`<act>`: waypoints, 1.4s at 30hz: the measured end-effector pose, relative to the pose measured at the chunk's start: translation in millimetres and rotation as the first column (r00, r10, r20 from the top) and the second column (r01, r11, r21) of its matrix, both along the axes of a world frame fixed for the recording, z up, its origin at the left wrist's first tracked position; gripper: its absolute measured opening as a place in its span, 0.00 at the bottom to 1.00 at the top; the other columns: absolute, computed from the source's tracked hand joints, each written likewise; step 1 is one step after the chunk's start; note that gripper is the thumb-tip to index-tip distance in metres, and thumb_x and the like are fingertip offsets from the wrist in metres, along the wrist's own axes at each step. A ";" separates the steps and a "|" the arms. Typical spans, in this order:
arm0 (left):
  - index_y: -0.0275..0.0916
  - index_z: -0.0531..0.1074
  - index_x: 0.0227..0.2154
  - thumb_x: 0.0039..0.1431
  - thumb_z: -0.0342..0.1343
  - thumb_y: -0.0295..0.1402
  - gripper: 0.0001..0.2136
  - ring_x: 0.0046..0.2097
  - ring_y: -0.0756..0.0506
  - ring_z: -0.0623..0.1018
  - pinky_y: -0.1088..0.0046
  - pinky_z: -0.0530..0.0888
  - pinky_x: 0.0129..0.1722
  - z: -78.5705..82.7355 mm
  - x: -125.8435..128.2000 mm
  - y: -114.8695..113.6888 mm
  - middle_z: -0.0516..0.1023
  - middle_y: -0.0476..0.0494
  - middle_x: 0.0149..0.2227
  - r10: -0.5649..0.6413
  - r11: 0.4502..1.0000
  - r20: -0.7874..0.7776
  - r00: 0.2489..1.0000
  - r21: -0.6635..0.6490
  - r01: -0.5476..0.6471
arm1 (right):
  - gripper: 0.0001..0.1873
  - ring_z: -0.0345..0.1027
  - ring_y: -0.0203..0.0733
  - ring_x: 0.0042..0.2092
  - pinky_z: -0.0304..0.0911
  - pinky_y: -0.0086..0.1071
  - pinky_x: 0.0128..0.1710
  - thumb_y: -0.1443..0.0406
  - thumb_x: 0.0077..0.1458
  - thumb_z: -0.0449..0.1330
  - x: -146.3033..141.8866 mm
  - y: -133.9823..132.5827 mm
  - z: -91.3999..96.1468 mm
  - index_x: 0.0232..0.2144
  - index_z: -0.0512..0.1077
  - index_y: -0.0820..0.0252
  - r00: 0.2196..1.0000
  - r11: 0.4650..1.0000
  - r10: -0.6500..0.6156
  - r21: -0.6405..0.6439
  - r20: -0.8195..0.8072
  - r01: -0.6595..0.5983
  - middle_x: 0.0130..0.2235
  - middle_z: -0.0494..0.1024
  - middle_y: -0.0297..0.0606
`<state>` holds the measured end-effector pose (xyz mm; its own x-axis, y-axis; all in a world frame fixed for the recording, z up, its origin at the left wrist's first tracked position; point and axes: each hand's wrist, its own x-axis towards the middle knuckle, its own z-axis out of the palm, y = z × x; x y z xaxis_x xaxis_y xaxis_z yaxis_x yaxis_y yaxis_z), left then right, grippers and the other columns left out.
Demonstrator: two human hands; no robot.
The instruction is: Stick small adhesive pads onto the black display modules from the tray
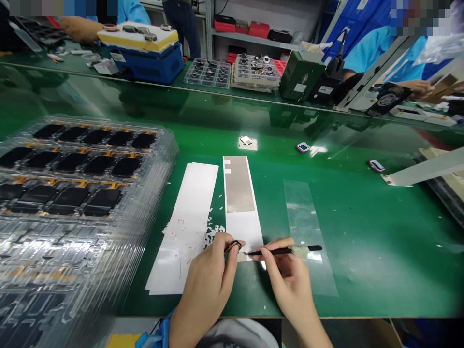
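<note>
My left hand point(208, 278) pinches a small dark part with a rounded rim point(233, 245) between thumb and fingertips. In my right hand point(288, 270) is a pair of black tweezers point(277, 251), held almost level, with a pale wrapping near the rear end. Their fine tip points left, close to the small part. Both hands are over the lower end of a white backing strip point(243, 227), whose upper portion carries a grey-beige sheet. Left of it lies a stack of white paper strips point(183, 217), with scattered white scraps point(214, 233) between the two.
Clear plastic trays point(145, 203) with rows of black square screens are stacked at left. A transparent film strip point(308, 227) lies at right. Small devices point(303, 147) dot the green bench point(380, 251). Beyond the ledge are a blue box point(148, 63), parts boxes and co-workers in blue sleeves.
</note>
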<state>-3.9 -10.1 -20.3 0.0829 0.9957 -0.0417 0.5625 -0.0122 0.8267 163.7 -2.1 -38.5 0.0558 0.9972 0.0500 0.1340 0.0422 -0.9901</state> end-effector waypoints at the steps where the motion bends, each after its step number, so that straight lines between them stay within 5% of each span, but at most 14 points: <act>1: 0.45 0.59 0.40 0.71 0.40 0.33 0.04 0.40 0.41 0.81 0.66 0.72 0.34 0.5 -0.1 0.1 0.79 0.46 0.38 0.002 1.000 0.003 1.000 -0.006 -0.002 | 0.04 0.77 0.35 0.31 0.75 0.27 0.34 0.66 0.59 0.61 1.2 -0.3 0.6 0.32 0.75 0.57 1.000 1.000 0.003 -0.008 -0.027 -0.003 0.35 0.73 0.35; 5: 0.44 0.61 0.40 0.71 0.41 0.35 0.05 0.38 0.42 0.80 0.67 0.71 0.34 2.3 -0.9 1.1 0.78 0.47 0.37 0.015 0.999 0.047 0.999 -0.040 -0.013 | 0.03 0.77 0.35 0.30 0.76 0.28 0.31 0.67 0.60 0.61 6.4 -1.1 6.6 0.33 0.73 0.54 0.971 0.999 -0.045 0.015 -0.235 0.050 0.33 0.74 0.32; 8: 0.44 0.62 0.39 0.71 0.43 0.37 0.06 0.37 0.43 0.80 0.69 0.71 0.34 5.4 0.6 1.7 0.77 0.48 0.35 0.075 0.991 0.249 0.966 -0.123 -0.045 | 0.02 0.78 0.37 0.36 0.76 0.29 0.35 0.67 0.60 0.60 1.0 -1.1 12.5 0.35 0.71 0.53 0.932 0.983 -0.116 0.095 -0.343 0.158 0.34 0.74 0.32; 13: 0.43 0.59 0.41 0.71 0.44 0.40 0.07 0.27 0.50 0.73 0.75 0.70 0.30 15.4 9.5 0.7 0.74 0.52 0.29 0.143 0.969 0.687 0.713 -0.242 0.039 | 0.06 0.79 0.41 0.39 0.76 0.34 0.37 0.71 0.62 0.57 -26.6 -0.9 18.7 0.37 0.66 0.53 0.916 0.948 -0.097 0.245 -0.390 0.205 0.34 0.77 0.34; 19: 0.43 0.59 0.42 0.71 0.42 0.44 0.10 0.25 0.53 0.65 0.76 0.64 0.30 13.3 14.2 -0.8 0.71 0.53 0.28 0.206 0.970 0.798 0.566 -0.243 -0.009 | 0.08 0.80 0.42 0.38 0.76 0.32 0.32 0.73 0.64 0.54 -37.6 -1.5 17.0 0.38 0.63 0.53 0.927 0.949 -0.058 0.269 -0.371 0.167 0.34 0.77 0.35; 33: 0.43 0.59 0.40 0.71 0.42 0.45 0.12 0.27 0.51 0.64 0.74 0.62 0.29 13.2 13.1 -2.9 0.68 0.53 0.28 0.204 0.964 0.709 0.675 -0.266 -0.011 | 0.06 0.80 0.42 0.35 0.76 0.30 0.28 0.70 0.63 0.56 -31.5 1.0 13.9 0.37 0.65 0.54 0.924 0.969 -0.093 0.181 -0.371 0.170 0.34 0.78 0.35; 42: 0.42 0.59 0.40 0.70 0.42 0.46 0.13 0.25 0.52 0.63 0.74 0.61 0.27 11.3 14.5 -1.1 0.70 0.52 0.27 0.199 0.965 0.714 0.671 -0.263 -0.005 | 0.05 0.80 0.42 0.34 0.76 0.30 0.27 0.69 0.62 0.57 -30.4 0.1 13.8 0.37 0.65 0.53 0.923 0.972 -0.118 0.146 -0.366 0.182 0.33 0.77 0.36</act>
